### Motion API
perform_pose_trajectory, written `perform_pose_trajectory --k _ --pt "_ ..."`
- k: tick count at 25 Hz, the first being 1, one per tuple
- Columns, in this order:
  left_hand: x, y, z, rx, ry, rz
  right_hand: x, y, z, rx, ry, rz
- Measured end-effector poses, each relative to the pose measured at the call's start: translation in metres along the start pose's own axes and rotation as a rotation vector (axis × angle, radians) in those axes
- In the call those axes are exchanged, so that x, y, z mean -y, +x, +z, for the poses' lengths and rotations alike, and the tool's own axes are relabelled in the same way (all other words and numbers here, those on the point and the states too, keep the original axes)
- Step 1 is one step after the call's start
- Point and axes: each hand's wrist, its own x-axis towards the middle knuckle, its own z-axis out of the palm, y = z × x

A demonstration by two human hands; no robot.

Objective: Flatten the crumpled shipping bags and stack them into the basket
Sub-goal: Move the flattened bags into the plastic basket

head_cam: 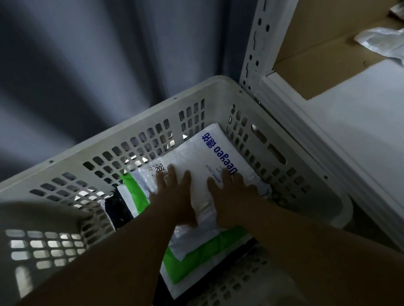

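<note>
A white slotted basket (139, 125) sits low in front of me. Inside it lies a stack of flattened shipping bags. The top one is a white bag with blue lettering (204, 157). Under it show a green and white bag (205, 252) and a black bag (117, 210). My left hand (176, 198) presses flat on the top bag with straight fingers. My right hand (231, 195) lies flat on the same bag just to the right. A crumpled clear bag (399, 42) lies on the shelf at the upper right.
A white metal shelf (375, 127) with a perforated upright post (258, 31) stands right of the basket. A brown cardboard box (327, 16) sits on the shelf. A dark grey curtain (76, 53) hangs behind the basket.
</note>
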Motion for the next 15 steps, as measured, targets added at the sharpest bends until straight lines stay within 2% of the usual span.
perform_pose_trajectory --k 5,9,15 --pt "-0.002 -0.003 -0.007 0.001 0.019 -0.031 0.000 -0.002 -0.002 -0.016 0.037 -0.006" --pt "-0.020 -0.024 -0.045 -0.018 -0.026 -0.030 -0.003 -0.034 -0.015 -0.114 0.116 -0.025" --pt "-0.098 -0.092 -0.134 -0.297 -0.060 0.170 -0.044 -0.129 -0.073 -0.406 0.322 -0.109"
